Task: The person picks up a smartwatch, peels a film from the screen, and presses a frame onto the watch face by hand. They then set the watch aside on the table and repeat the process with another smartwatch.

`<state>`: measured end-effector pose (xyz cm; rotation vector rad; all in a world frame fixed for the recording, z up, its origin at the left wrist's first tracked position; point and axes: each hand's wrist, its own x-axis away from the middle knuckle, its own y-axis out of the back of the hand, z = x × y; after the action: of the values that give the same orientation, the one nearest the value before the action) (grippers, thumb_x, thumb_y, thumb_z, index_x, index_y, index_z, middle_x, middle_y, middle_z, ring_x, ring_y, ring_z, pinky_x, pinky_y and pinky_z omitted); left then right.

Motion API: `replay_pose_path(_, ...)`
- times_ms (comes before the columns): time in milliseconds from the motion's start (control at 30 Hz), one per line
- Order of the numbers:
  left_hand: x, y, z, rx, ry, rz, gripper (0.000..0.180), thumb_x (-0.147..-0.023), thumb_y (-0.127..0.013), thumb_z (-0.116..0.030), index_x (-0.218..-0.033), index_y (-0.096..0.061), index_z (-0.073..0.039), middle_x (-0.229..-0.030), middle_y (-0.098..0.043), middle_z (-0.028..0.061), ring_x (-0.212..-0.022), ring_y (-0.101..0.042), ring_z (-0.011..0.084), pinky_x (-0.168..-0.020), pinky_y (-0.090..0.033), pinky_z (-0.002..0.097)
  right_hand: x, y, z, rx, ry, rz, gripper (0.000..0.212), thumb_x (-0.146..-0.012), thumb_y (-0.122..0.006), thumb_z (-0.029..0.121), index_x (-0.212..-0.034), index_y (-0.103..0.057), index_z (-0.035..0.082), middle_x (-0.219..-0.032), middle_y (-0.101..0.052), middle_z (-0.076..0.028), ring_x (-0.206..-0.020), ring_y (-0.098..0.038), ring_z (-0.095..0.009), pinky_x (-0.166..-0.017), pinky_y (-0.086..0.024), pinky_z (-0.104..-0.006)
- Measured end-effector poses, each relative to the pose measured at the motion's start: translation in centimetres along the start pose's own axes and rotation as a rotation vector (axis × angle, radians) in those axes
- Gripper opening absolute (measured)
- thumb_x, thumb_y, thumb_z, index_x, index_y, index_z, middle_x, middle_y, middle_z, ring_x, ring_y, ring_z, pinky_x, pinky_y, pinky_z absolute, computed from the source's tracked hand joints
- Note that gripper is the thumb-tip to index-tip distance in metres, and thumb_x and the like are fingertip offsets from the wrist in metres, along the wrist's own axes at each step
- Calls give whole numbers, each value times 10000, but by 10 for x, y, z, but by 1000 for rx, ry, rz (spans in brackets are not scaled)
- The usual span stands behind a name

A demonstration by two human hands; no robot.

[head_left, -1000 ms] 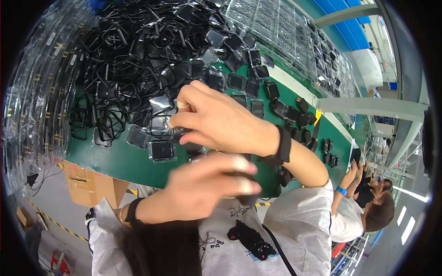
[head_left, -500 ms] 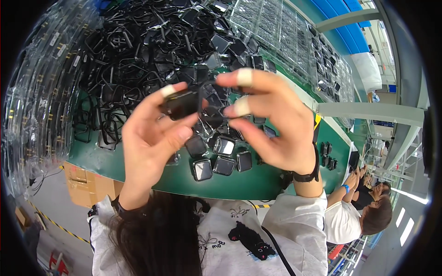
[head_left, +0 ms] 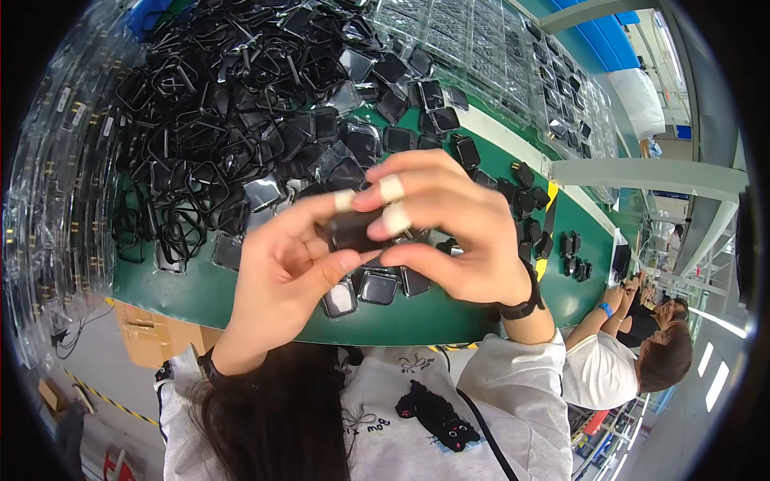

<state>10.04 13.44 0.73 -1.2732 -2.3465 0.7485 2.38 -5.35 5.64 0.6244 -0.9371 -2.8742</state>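
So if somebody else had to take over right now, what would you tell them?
Left hand: holds a small black part from below, thumb on its near edge.
Right hand: grips the same part from above, white tape on two fingertips.
Both hands are raised over the green table.
Done, it seems: a few square pieces lie in a row at the near edge.
Left: a big pile of black frames behind them, and clear trays beyond.

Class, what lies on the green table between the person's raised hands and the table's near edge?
In the head view, a short row of small square black parts lies on the green table.
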Motion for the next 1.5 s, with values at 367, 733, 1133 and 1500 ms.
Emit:
replay_pose_path(367, -3, 3, 1, -17, -129, -109, 495, -830, -605, 61, -1286, -414, 64, -1159, -571, 180, -1000, -621, 272, -854, -531, 312, -24, 9, -48, -360, -557, -5, 321, -702, -702, -67, -1000, -595, -13, -1013, -566, -74, -891, -587, -145, -790, -486, -277)
replay_pose_path(733, -14, 13, -8, -108, -252, -380, 489, -867, -590, 8, -1299, -367, 58, -1164, -557, 194, -1103, -568, 323, -913, -511, 371, -24, 10, -39, 284, -342, 81, 279, -671, -717, -26, -933, -660, 50, -1087, -559, -102, -879, -591, -195, -703, -475, -299)
replay_pose_path(1133, -19, -4, -4, 347, -52, 25, 537, -848, -565, 42, -1324, -317, 46, -1204, -530, 223, -1151, -530, 365, -963, -478, 439, -4, 10, -18, -67, 26, 15, 144, -679, -774, 214, -776, -706, 133, -1148, -511, -129, -1048, -487, -268, -737, -422, -317)
replay_pose_path(1500, -12, -22, -10, 276, -120, -277, 555, -831, -544, 84, -1331, -309, 35, -1208, -530, 231, -1165, -522, 357, -970, -472, 418, 12, -6, 24, 577, 267, -61, 277, -638, -786, 143, -890, -677, 104, -1005, -586, -99, -927, -539, -274, -686, -459, -345)
